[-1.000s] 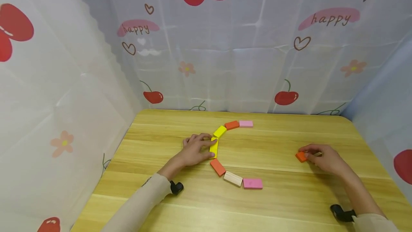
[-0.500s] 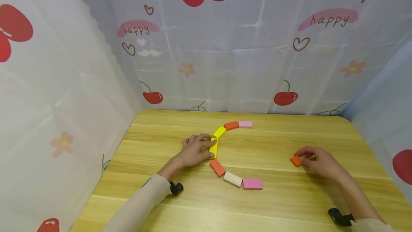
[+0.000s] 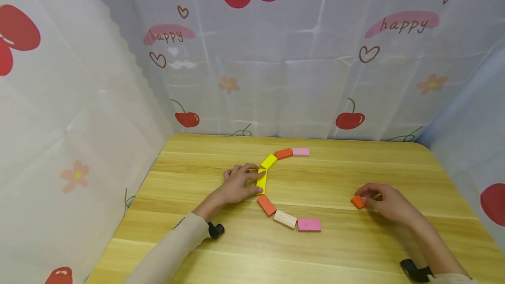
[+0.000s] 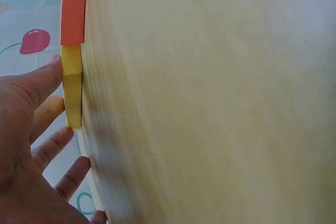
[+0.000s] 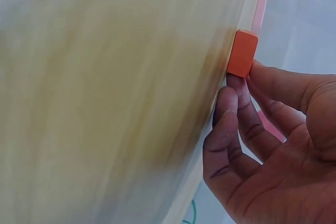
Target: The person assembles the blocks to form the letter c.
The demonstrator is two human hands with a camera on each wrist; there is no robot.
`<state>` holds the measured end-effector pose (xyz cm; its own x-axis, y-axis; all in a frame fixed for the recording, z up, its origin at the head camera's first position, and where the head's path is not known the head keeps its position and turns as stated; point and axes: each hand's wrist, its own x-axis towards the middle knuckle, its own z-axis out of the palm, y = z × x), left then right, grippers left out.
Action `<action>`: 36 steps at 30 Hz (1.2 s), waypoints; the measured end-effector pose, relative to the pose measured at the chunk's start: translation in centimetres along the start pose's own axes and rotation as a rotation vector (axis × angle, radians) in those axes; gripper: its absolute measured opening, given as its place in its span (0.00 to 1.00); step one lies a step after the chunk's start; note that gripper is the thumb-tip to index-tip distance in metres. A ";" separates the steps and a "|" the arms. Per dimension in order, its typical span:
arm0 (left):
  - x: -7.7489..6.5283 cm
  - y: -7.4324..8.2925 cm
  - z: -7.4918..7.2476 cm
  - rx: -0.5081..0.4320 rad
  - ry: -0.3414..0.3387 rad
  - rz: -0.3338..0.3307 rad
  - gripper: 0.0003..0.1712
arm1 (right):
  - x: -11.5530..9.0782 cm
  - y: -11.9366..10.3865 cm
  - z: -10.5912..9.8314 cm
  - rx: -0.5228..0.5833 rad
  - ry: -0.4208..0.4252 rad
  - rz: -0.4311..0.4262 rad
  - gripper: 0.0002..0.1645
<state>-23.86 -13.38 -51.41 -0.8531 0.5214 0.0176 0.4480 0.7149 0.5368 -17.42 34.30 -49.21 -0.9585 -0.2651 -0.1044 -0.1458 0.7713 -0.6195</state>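
Observation:
My left hand (image 3: 238,184) rests on a long yellow block (image 3: 262,180), thumb at its near end and a forefinger at its far end. In the left wrist view the fingers (image 4: 54,147) are spread and fairly straight, with yellow and orange-red blocks lined up beyond. At the right, my right hand (image 3: 388,201) pinches a small orange block (image 3: 358,202) between thumb and fingers, low over the table. The right wrist view shows the same orange block (image 5: 243,54) at the fingertips, the other fingers curled.
Beyond the long yellow block, a yellow block (image 3: 269,161), a red-orange one (image 3: 283,154) and a light pink one (image 3: 301,152) curve rightward. On the near side lie an orange-red block (image 3: 266,205), a plain wooden one (image 3: 285,219) and a pink one (image 3: 309,225). Patterned curtains (image 3: 276,91) surround the table (image 3: 189,249).
My right hand has moved left and slightly nearer with the orange block, toward the curve. The left hand and the blocks of the curve have stayed in place.

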 end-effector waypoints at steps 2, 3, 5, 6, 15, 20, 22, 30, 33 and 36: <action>0.0 0.0 0.1 -0.001 0.001 0.002 0.35 | 0.0 -0.1 0.1 -0.002 -0.006 -0.002 0.10; 0.0 -0.1 0.1 -0.003 0.002 0.003 0.35 | -0.1 -0.2 0.2 -0.003 -0.009 -0.003 0.10; 0.0 -0.1 0.1 -0.006 0.004 0.004 0.35 | -0.1 -0.3 0.3 -0.004 -0.012 -0.001 0.10; 0.0 -0.1 0.1 -0.009 0.005 0.005 0.35 | -0.1 -0.4 0.3 -0.005 -0.014 0.002 0.10; 0.0 -0.1 0.1 -0.007 0.006 0.001 0.35 | -0.3 -1.0 0.8 -0.001 -0.015 0.006 0.08; 0.0 0.0 0.1 0.001 0.001 -0.003 0.36 | -0.3 -1.3 1.0 0.004 -0.032 0.024 0.09; 0.1 -0.1 0.1 0.004 -0.001 -0.005 0.36 | -0.3 -1.4 1.1 0.007 -0.038 0.020 0.09; 0.0 0.0 0.1 0.005 0.000 -0.007 0.36 | -0.5 -2.1 1.7 0.036 -0.057 0.009 0.07; 0.1 -0.2 0.2 0.007 0.005 -0.007 0.35 | -0.5 -2.3 1.9 0.044 -0.056 0.011 0.06; 0.2 -0.3 0.3 0.012 0.006 -0.011 0.35 | -0.5 -2.5 2.1 0.057 -0.064 0.017 0.06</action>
<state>-24.07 -13.36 -51.86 -0.8597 0.5105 0.0163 0.4412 0.7262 0.5272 -16.02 31.30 -49.19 -0.9430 -0.2900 -0.1634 -0.1139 0.7425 -0.6601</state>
